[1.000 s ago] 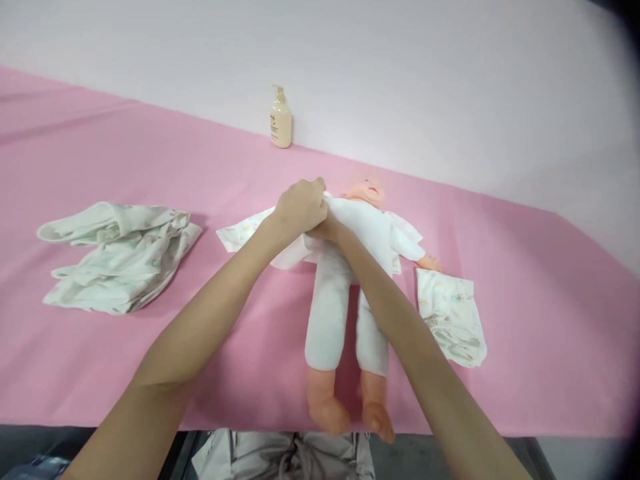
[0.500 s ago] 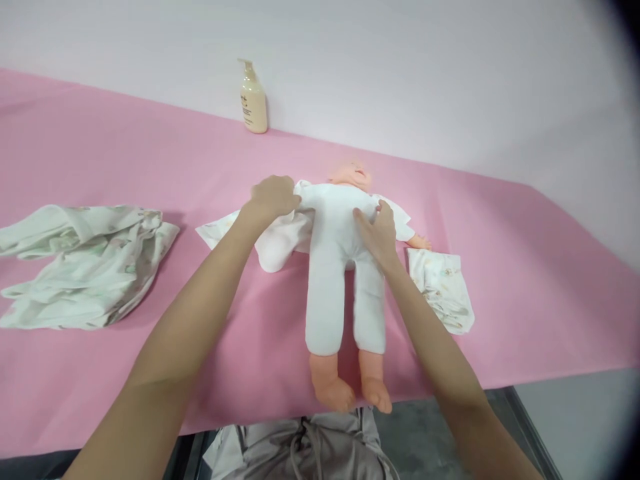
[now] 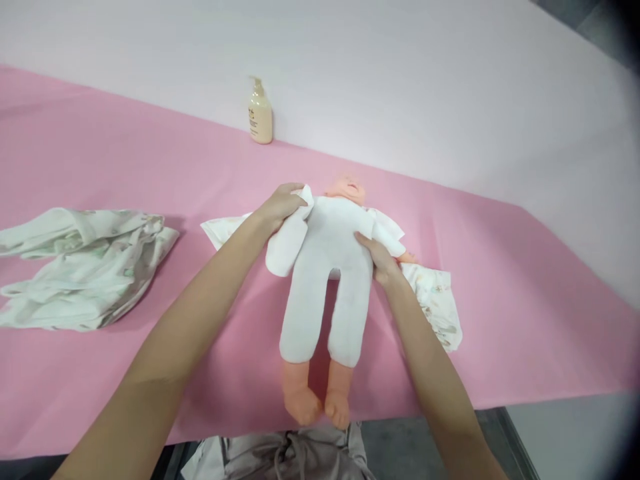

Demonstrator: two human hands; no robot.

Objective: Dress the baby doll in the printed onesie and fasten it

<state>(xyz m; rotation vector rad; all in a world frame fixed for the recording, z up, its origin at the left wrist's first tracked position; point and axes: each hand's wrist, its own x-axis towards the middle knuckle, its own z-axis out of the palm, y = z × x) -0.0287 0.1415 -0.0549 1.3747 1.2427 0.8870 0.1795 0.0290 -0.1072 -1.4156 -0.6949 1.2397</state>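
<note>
A baby doll (image 3: 340, 233) with a white cloth body lies face up, its feet pointing towards me. My left hand (image 3: 286, 203) is closed on white cloth (image 3: 289, 248) at the doll's shoulder on the left side; a rounded end of it hangs below my fingers. Whether this is a sleeve or the doll's own arm, I cannot tell. My right hand (image 3: 379, 259) grips the doll's side at the waist, thumb on the front and fingers mostly hidden. Printed white fabric (image 3: 223, 230) sticks out beyond my left wrist.
Folded printed baby clothes (image 3: 95, 267) lie at the left on the pink table cover (image 3: 150, 160). A small folded printed cloth item (image 3: 437, 300) lies by my right forearm. A cream pump bottle (image 3: 261, 115) stands at the back against the white wall (image 3: 400, 80).
The doll's legs and hips have swung to the left. My right hand has slid down from chest to waist. My left hand now pinches white cloth raised at the shoulder.
</note>
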